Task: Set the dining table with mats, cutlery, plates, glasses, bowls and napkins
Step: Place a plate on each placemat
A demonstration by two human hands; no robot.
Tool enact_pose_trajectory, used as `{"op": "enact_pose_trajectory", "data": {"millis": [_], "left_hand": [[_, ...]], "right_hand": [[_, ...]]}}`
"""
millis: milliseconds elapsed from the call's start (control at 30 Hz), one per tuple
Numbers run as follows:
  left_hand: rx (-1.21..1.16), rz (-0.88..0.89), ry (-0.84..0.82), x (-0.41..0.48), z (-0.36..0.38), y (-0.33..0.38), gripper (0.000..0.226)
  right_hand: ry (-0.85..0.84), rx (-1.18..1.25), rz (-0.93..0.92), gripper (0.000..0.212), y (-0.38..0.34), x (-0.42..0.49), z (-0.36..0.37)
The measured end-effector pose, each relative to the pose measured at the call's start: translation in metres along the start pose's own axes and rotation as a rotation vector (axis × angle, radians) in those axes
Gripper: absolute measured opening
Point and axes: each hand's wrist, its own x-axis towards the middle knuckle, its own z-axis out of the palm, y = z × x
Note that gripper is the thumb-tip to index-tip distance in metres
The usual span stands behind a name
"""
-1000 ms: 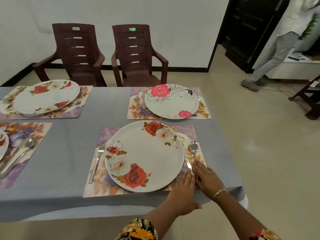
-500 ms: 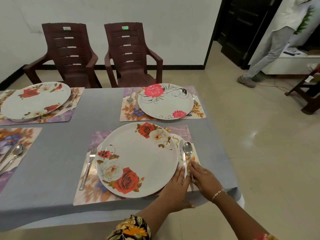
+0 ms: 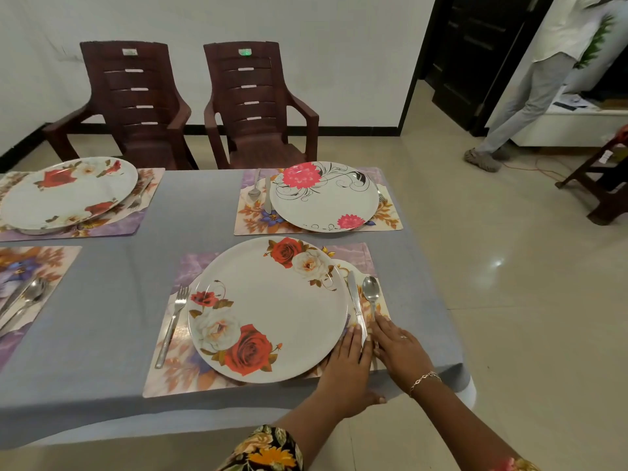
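Note:
A rose-patterned plate [image 3: 268, 307] lies on a floral mat [image 3: 190, 266] at the table's near right. A fork [image 3: 171, 324] lies left of it; a knife [image 3: 355, 300] and a spoon [image 3: 371, 294] lie right of it. My left hand [image 3: 350, 372] rests flat at the plate's near-right rim, its fingertips touching the knife handle. My right hand [image 3: 401, 351] lies flat beside it, fingers on the spoon handle. Three more mats hold plates or cutlery: a pink-flower plate [image 3: 324, 195], a rose plate [image 3: 68, 192] and loose cutlery [image 3: 23, 300] at the left edge.
The table wears a grey cloth [image 3: 112, 300]; its right edge is just past my right hand. Two brown plastic chairs [image 3: 258, 103] stand behind the table against the wall. A person [image 3: 543, 73] stands at the far right by a dark doorway, near a wooden stool [image 3: 605, 185].
Both hands have slid the knife and spoon straighter alongside the plate; the knife now lies fully beside the rim. The view has shifted slightly.

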Motion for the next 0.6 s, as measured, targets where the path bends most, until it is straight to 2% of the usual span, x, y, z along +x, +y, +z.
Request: {"op": "enact_pose_trajectory", "data": {"millis": [100,300,400,500,600], "left_hand": [[-0.015,-0.008,-0.001,-0.001,0.002,0.001,0.099],[-0.002,-0.012,0.014,-0.003,0.005,0.001,0.099],[-0.007,-0.021,0.002,-0.006,0.004,-0.002,0.101],[-0.016,-0.023,0.030,-0.016,0.007,-0.002,0.103],[-0.025,-0.024,0.038,-0.028,0.010,-0.005,0.100]], "right_hand": [[-0.071,0.005,-0.007,0.062,0.001,0.000,-0.007],[-0.108,0.045,0.003,0.061,0.001,0.000,-0.011],[-0.082,0.151,0.055,0.061,0.005,0.001,-0.014],[-0.041,0.104,0.091,0.064,0.006,-0.007,-0.011],[0.125,0.058,0.044,0.073,0.003,-0.018,-0.001]]}}
